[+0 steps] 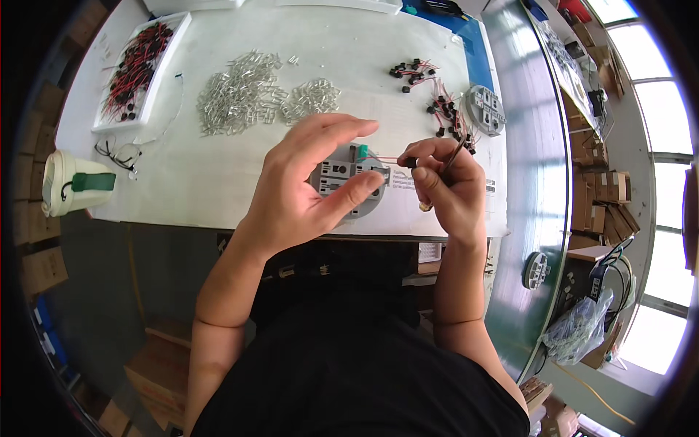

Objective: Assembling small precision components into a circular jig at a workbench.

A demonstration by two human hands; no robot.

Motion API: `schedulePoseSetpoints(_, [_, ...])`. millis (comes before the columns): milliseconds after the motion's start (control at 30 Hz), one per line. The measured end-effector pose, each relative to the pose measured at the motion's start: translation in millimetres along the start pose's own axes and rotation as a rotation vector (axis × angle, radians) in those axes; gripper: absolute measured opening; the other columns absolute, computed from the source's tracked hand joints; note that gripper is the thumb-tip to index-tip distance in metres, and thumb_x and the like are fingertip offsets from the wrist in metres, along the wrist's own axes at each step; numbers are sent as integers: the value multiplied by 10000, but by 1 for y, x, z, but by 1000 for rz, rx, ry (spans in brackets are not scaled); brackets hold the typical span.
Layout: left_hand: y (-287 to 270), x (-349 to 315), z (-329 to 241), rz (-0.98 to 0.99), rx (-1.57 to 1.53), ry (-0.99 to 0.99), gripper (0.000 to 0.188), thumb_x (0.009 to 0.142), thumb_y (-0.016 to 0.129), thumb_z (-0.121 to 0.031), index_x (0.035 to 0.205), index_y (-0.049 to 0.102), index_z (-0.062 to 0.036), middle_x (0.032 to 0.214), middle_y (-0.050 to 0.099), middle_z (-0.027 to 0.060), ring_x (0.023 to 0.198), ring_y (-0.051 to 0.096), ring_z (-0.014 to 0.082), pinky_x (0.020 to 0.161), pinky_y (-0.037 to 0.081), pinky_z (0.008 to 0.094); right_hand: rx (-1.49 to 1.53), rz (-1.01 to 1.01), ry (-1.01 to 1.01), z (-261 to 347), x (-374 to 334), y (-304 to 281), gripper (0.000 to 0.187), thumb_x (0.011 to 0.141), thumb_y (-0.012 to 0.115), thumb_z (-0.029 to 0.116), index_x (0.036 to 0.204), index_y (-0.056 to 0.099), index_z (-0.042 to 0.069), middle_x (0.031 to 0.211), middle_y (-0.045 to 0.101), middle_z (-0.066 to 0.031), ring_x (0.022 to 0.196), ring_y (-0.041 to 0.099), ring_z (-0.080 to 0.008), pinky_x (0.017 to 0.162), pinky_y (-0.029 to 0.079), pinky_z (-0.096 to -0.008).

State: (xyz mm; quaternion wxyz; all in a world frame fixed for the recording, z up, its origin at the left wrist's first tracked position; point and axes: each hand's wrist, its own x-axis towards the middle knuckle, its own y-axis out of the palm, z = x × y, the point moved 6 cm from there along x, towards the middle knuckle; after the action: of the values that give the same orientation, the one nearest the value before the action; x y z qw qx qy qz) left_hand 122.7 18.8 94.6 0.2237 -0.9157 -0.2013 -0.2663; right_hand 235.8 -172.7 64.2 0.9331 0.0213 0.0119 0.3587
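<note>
My left hand (295, 178) is held open, thumb and fingers apart, over a round grey fixture (336, 169) with square slots. It partly hides the fixture, on which a small green piece (362, 151) sits near the top. My right hand (455, 182), just right of the fixture, pinches a small black part (411, 162) between thumb and fingertips. Thin red wires (388, 158) run from that part leftward to the green piece. A slim dark tool (456, 151) also lies across the right fingers; its kind is unclear.
Two piles of small clear pieces (240, 95) lie beyond my left hand. Black parts with red wires (448, 109) are scattered far right, beside another grey fixture (486, 111). A white tray (154, 91) of wired parts, glasses (116, 154) and a cream cup (62, 182) stand left.
</note>
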Motion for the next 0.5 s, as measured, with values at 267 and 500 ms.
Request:
schedulePoseSetpoints(267, [10,-6,6,178,-178,-326,226,912,841,-72,1121,800,2,949,773,71,785,680,141,706,529,279,-171,-22,-211,7,-4,26,204,952,751,-50,1143,702,0,1044,748,-50,705,578,-60,620,485,-213])
schedulePoseSetpoints(500, [19,-21,19,255,-42,-395,93,936,797,-68,963,763,14,888,674,70,812,631,180,731,523,323,-617,-60,-279,7,-14,34,265,876,788,-44,1119,708,24,1151,709,-85,785,679,-213,674,549,-332])
